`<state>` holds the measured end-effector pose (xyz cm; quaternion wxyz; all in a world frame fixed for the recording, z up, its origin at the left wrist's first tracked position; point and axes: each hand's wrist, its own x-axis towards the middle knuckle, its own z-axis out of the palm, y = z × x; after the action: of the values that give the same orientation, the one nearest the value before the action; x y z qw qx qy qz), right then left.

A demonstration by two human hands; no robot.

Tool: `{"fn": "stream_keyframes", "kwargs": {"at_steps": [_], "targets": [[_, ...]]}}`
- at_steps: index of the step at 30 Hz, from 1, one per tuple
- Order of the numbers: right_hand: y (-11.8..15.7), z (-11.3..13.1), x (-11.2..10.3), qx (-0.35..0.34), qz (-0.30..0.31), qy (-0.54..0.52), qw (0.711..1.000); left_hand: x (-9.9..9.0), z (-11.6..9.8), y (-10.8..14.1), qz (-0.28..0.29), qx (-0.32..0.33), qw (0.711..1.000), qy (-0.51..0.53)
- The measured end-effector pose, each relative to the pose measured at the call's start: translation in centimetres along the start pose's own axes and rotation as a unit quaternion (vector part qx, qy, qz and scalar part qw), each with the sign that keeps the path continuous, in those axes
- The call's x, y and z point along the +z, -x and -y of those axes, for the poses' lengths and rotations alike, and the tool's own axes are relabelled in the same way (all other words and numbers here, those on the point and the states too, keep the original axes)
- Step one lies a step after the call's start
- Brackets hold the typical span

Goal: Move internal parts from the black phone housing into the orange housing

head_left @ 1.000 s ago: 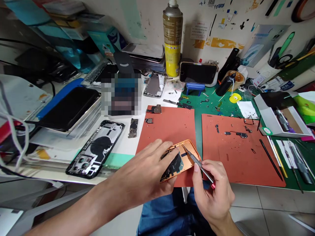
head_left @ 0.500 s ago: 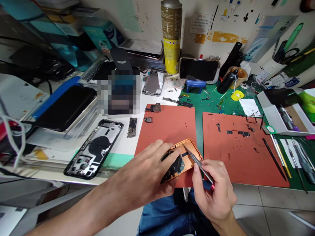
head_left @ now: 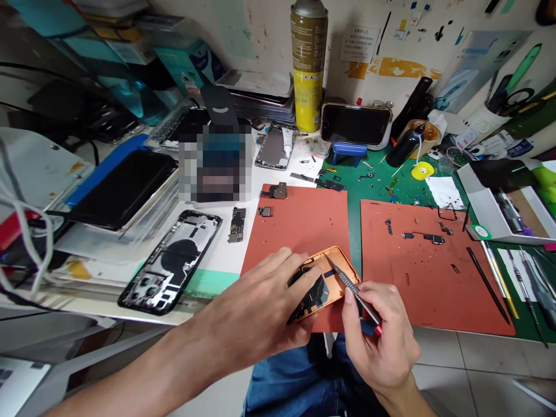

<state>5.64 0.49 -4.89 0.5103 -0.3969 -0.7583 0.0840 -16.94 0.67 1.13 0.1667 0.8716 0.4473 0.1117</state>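
My left hand (head_left: 271, 295) is closed around an orange phone housing (head_left: 336, 292), holding it tilted over the near edge of the desk. The housing's inside faces up, with a dark round patch partly under my fingers. In my right hand (head_left: 382, 333) is a slim scraper-like tool (head_left: 354, 288) with a knurled grey grip and a red end. Its pointed tip meets the housing's inner face near the far rim; the exact tip shape is too small to make out. My left thumb lies under the housing, mostly hidden.
Left of my hands lie a black phone housing (head_left: 171, 260) and a logic board (head_left: 237, 225). Small parts rest on two red mats (head_left: 299, 220). Tweezers and slim tools (head_left: 523, 289) lie at the right. A spray can (head_left: 308, 69) and a propped phone (head_left: 356, 123) stand behind.
The whole scene has shifted slightly right with the camera. Both hands keep their hold, and the tool's tip stays near the same inner spot of the housing.
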Motion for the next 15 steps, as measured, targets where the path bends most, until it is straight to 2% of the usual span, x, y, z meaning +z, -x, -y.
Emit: {"fn": "stream_keyframes", "kwargs": {"at_steps": [6,11,15], "targets": [[-0.40,0.25,-0.10,0.000,0.013,0.014,1.000,-0.02,0.07,-0.14,-0.013,0.010,1.000,-0.003],[-0.88,-0.03,-0.26,-0.055,0.034,0.051,0.997,0.28,0.04,-0.11,-0.011,0.011,1.000,-0.012],[-0.91,-0.31,-0.19,-0.073,0.031,0.072,0.994,0.68,0.02,0.16,-0.016,0.020,0.999,-0.032]]}}
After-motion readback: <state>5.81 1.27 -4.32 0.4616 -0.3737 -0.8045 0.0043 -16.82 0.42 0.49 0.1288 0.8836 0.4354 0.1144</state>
